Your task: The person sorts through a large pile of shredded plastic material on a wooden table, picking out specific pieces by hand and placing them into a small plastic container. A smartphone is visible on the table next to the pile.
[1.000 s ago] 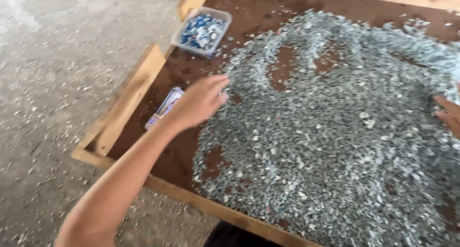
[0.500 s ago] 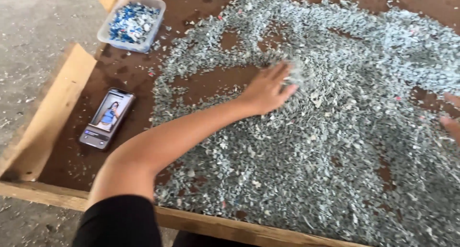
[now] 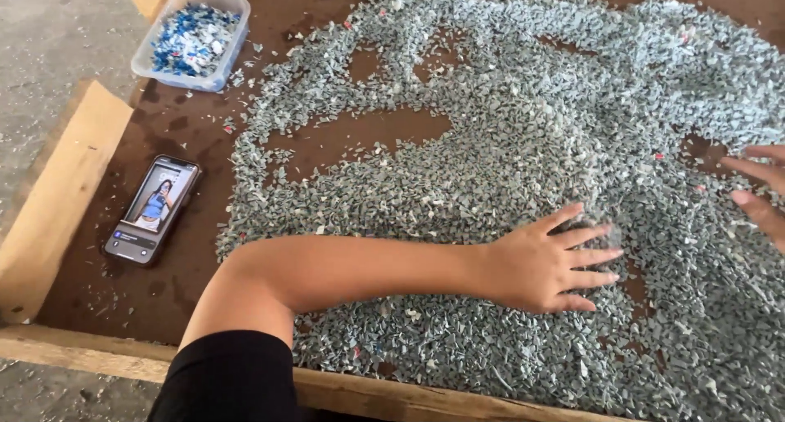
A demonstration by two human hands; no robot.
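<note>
Grey-green plastic shreds [image 3: 507,144] are lying under the left hand [image 3: 540,262], fingers spread flat; the right hand [image 3: 762,189], partly cropped, is resting open beside them.

Left hand [image 3: 544,265] moved from the tray's left edge, near the phone [image 3: 152,210], rightward across the grey plastic flakes [image 3: 523,136]; now flat, fingers spread, on the lower-middle pile. Right hand [image 3: 760,191] edging in.
</note>
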